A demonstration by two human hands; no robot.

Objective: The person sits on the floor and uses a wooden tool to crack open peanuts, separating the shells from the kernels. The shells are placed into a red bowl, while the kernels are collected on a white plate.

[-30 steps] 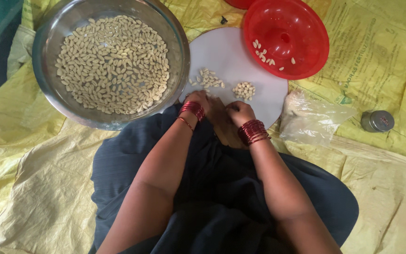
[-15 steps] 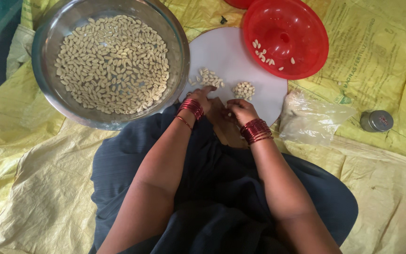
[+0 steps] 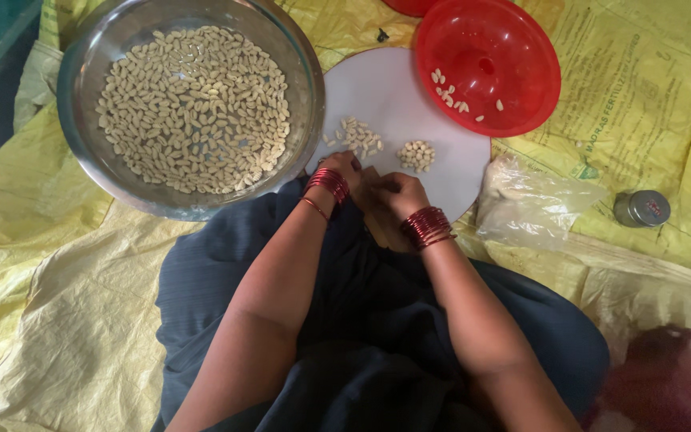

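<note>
Yellow woven sacking (image 3: 57, 264) covers the whole floor, and the person sits on it in dark blue cloth, looking straight down at their lap. Both hands meet at the near edge of a round white board (image 3: 393, 96). Left hand (image 3: 344, 166), red bangles on the wrist, has its fingers curled in, and right hand (image 3: 397, 192), same bangles, is curled too, the two touching each other over a brownish thing at the board's rim. Can't tell what's pinched between them, too small and hidden.

On the board sit two little heaps of pale nuts (image 3: 416, 154), just beyond the fingertips. Left of it, overlapping its edge, is a big steel bowl (image 3: 309, 88) full of the same nuts. A red plastic lid (image 3: 513, 96) with a few nuts in it overlaps the board's far right side. Off to the right lie a clear plastic bag (image 3: 533, 204) and a small round tin (image 3: 641, 208).
</note>
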